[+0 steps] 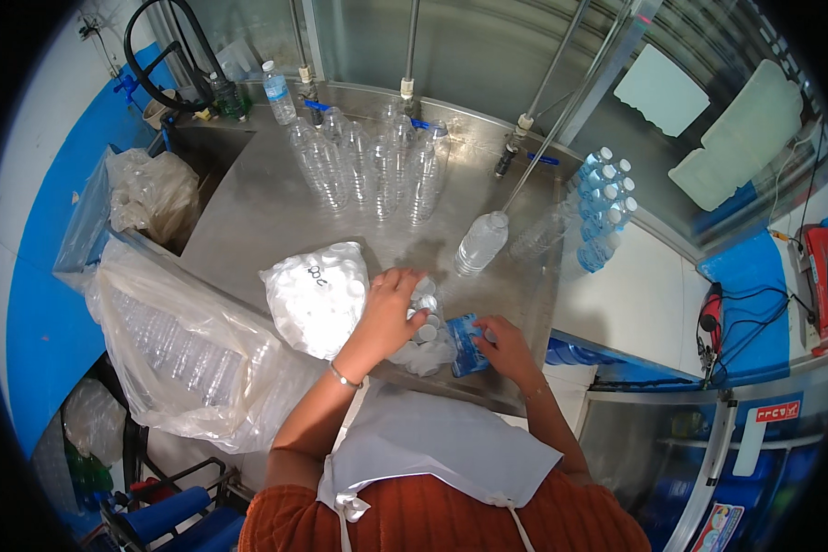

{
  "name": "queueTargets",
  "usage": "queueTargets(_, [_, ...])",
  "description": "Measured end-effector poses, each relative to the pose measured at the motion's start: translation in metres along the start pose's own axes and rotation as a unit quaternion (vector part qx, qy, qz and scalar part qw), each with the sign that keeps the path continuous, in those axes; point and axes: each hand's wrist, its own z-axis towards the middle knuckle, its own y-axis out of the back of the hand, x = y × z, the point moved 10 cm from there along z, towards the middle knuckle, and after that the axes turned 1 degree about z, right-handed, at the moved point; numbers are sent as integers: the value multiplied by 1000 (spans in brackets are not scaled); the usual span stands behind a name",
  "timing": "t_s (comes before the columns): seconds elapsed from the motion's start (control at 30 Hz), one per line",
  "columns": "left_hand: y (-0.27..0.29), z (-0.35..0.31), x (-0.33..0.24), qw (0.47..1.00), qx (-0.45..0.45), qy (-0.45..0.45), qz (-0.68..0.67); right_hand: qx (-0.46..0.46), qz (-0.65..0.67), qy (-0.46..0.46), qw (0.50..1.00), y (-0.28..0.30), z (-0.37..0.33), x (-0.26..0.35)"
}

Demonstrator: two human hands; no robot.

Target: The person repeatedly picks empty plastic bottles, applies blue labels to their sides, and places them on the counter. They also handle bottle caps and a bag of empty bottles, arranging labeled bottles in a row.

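Note:
My left hand (392,308) rests with its fingers spread over an opened clear bag of white bottle caps (425,322) near the counter's front edge. To its left stands a fuller plastic bag of white caps (315,294). My right hand (511,351) is at the right end of a blue printed packet or stack of labels (467,345). Its thumb and fingers are curled together around something pale, too small to make out. Just beyond it, a clear uncapped bottle (482,244) stands upright under a long metal filling tube (561,138).
Several clear bottles (377,166) stand at the back of the steel counter (248,216), below valves with blue handles. Capped blue-labelled bottles (603,207) stand in a group at the right. A large plastic bag of bottles (184,350) lies at the left, beside a sink (216,152).

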Motion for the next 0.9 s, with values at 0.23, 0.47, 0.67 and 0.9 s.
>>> queueTargets(0.23, [-52,91,-7,977,9,-79,-199,56,68,-40,995,-19,9,10])
queueTargets(0.47, [-92,125,-5,960,-6,-55,-273,232,-52,76,968,-92,-5,51])
queueTargets(0.67, [-95,125,-4,960,-56,-55,-267,246,-36,39,968,-95,-16,37])
queueTargets(0.9, [-91,122,-3,957,-80,-76,-269,197,76,-22,977,-72,-13,32])
